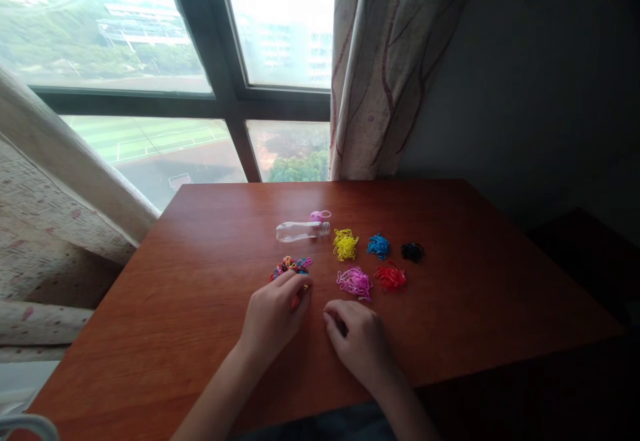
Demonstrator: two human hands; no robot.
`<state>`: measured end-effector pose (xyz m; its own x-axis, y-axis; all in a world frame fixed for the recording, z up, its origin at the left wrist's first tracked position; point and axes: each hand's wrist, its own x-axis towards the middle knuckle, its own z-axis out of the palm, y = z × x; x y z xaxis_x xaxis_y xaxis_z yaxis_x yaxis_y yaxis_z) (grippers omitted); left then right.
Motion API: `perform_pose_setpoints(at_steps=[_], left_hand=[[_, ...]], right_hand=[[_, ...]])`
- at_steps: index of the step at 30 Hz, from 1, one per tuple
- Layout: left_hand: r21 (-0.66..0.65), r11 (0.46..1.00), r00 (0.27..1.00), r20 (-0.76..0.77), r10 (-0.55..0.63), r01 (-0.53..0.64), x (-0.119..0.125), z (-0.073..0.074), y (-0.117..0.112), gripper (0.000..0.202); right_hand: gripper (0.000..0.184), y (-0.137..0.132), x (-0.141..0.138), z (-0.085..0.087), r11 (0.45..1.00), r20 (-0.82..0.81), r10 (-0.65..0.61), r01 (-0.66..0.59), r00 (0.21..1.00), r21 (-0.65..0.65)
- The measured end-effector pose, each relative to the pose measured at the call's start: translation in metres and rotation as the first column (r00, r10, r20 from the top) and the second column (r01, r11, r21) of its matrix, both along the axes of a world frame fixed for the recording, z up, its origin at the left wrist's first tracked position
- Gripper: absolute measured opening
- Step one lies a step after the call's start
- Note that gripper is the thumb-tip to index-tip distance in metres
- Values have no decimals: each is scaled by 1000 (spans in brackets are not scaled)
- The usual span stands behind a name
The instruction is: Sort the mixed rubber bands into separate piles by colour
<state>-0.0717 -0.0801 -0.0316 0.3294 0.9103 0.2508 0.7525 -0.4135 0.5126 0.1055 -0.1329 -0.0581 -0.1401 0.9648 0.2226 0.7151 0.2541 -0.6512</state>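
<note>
Curled over a mixed pile of small coloured rubber bands (289, 265), my left hand (277, 304) has its thumb and fingers closed around some of them. A bit of red shows between thumb and fingers; the fingers hide the near part of the pile. My right hand (357, 338) rests on the table just to the right, its fingers curled in and nothing visible in them. Beyond it lie sorted heaps: pink bands (355, 282), red bands (391, 276), yellow bands (345, 244), blue bands (379, 246) and black bands (413, 251).
A clear plastic bottle (297, 231) lies on its side behind the mixed pile, mouth to the right. Beside its neck is a pink cap with a loop (319, 216). The brown wooden table (175, 308) reaches the window; curtains (395, 61) hang on both sides.
</note>
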Motion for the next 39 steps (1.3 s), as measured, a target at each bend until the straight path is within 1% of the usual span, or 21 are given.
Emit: perform_pose_setpoints(at_steps=[4,7,10,17,22,27,31,39], left_hand=[[-38,997,995,81,66,-63,-24,-14,-20,13],[-62,993,987,119,108,-101,-32,-18,-26,12],[-73,990,985,116,125,-117,-31,-17,-25,13],[-96,990,994,26,110,-107,-26,-14,-24,15],[-96,989,994,-14,112,-113,-27,-16,-26,16],[-97,989,994,-21,108,-110,-28,-17,-27,15],[-100,989,994,-35,107,-110,-28,-18,-26,15],[-113,988,994,-39,105,-109,-28,-16,-27,15]], right_hand=[[13,0,-1,0,1000,34,-5,5,999,8],[13,0,-3,-1,1000,66,-7,6,998,8],[13,2,-6,-1,1000,89,-5,4,996,6],[13,6,-19,1,999,132,27,-30,991,14],[15,8,-26,3,996,122,85,-87,989,12],[18,12,-30,1,991,87,129,-131,988,15],[15,12,-30,-2,994,59,104,-105,993,12],[12,12,-30,-4,998,77,56,-58,996,23]])
